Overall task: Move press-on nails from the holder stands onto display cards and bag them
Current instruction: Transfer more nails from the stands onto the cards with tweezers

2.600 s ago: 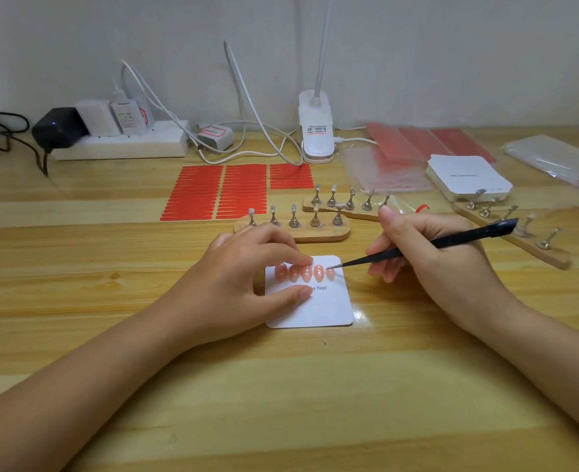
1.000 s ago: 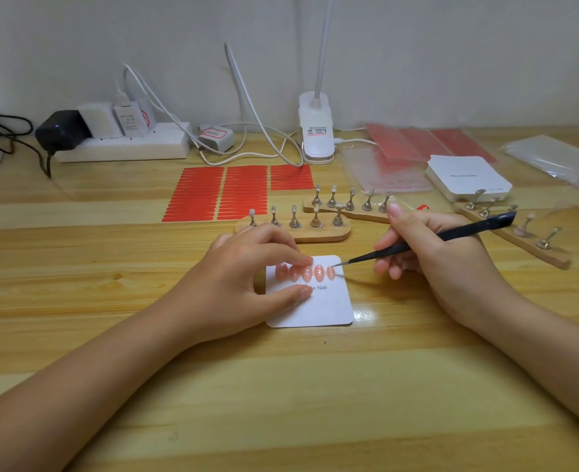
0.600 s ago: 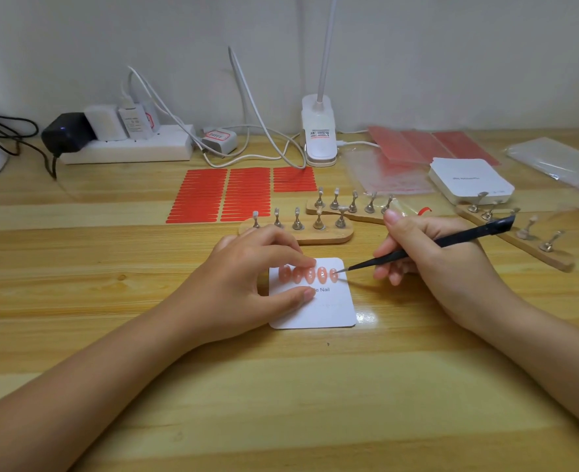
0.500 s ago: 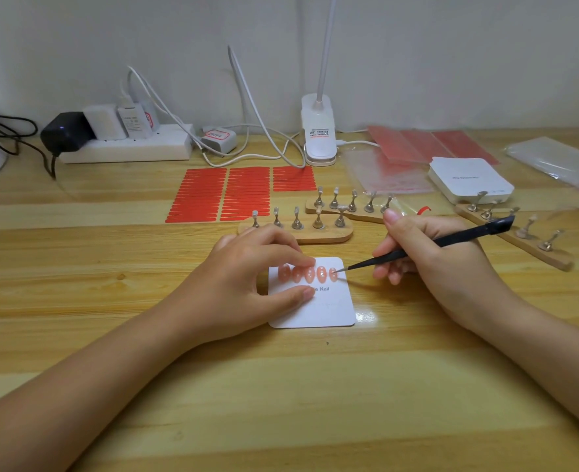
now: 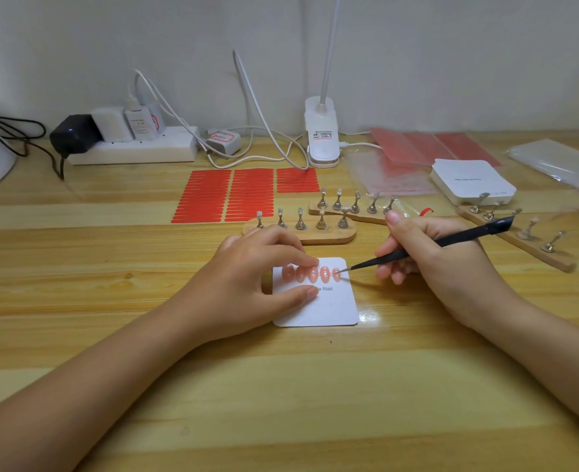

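A white display card (image 5: 329,308) lies on the wooden desk, with a row of several pink press-on nails (image 5: 324,273) along its top. My left hand (image 5: 247,281) rests on the card's left part, index finger at the nail row and thumb on the card. My right hand (image 5: 441,264) grips black tweezers (image 5: 427,248) whose tip touches the rightmost nail (image 5: 336,274). Three wooden holder stands with bare metal pegs lie behind: one (image 5: 329,235) just beyond my left hand, one (image 5: 349,212) further back, one (image 5: 533,250) at right.
Red adhesive strip sheets (image 5: 233,194) lie behind the stands. A stack of blank cards (image 5: 468,182) and clear bags (image 5: 560,163) sit at back right. A power strip (image 5: 134,149), cables and a clip lamp (image 5: 322,134) line the wall.
The tweezers' tip has shifted slightly around the rightmost nail on the card. My left hand has stayed on the card.
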`<state>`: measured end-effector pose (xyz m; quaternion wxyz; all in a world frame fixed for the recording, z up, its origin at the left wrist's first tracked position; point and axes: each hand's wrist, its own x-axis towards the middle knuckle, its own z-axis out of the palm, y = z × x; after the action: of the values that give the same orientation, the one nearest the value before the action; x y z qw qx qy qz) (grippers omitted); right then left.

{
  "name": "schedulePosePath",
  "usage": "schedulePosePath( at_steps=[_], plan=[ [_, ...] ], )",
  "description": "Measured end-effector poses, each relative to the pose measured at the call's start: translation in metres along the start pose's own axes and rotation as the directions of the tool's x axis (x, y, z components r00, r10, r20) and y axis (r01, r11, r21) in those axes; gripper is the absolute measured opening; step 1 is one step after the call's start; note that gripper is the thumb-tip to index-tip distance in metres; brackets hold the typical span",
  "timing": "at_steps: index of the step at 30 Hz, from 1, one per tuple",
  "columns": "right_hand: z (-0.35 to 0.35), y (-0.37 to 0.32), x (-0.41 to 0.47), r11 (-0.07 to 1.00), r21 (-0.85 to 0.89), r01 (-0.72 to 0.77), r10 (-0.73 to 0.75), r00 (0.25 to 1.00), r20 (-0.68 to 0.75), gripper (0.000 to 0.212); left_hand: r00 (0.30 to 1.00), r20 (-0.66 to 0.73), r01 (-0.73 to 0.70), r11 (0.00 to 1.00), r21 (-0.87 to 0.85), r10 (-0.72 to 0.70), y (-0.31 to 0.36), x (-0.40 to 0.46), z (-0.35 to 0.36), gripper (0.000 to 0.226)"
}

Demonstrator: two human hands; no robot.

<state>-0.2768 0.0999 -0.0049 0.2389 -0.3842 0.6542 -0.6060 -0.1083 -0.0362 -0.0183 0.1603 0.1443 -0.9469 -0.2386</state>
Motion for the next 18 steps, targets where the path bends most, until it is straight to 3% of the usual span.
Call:
schedulePosePath(
  at_steps=[18],
  plan=[
    [0.0017,-0.0030,-0.0001,0.999,0.051,-0.015,0.016,1.000,-0.008,0.041,0.997,-0.038,-0.059,0.998,0.036,0.060,0.0034,-0.0017,-0.0005,0.041]
  ],
)
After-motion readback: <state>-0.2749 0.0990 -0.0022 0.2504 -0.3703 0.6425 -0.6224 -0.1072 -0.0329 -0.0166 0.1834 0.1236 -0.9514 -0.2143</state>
